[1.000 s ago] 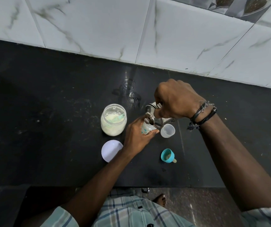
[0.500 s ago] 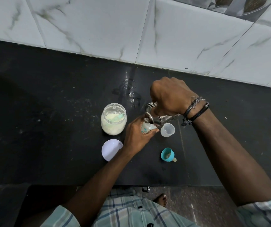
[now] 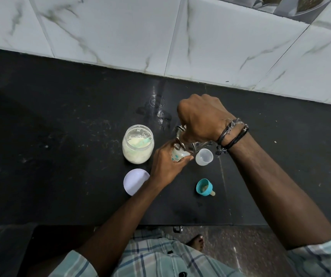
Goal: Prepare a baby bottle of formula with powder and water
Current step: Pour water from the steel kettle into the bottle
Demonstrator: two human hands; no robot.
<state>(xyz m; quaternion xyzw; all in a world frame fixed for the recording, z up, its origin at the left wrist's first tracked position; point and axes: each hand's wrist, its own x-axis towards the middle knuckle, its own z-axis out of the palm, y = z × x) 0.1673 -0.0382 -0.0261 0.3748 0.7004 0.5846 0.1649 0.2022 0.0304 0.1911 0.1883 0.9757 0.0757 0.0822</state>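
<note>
At the centre of the frame, your right hand (image 3: pixel 201 118) grips a steel jug (image 3: pixel 188 143), fingers curled round it from above, tilting its lip over the baby bottle (image 3: pixel 179 156), which your left hand (image 3: pixel 167 163) holds upright on the bench (image 3: pixel 60 196), fingers and thumb wrapped round its body. Your own hands hide the bottle's mouth, so I cannot tell how full it is; the risk, as I judge it, is overfilling, or water missing the narrow neck if the jug tips too steeply, running over your left fingers (image 3: pixel 182 160) onto the bench. The bottle sits between the open powder jar (image 3: pixel 138 144) to its left and a clear cap (image 3: pixel 204 156) just beside it on the right; a slip could knock either. The teal nipple ring (image 3: pixel 204 187) lies lower right, the white lid (image 3: pixel 135 181) lower left.
</note>
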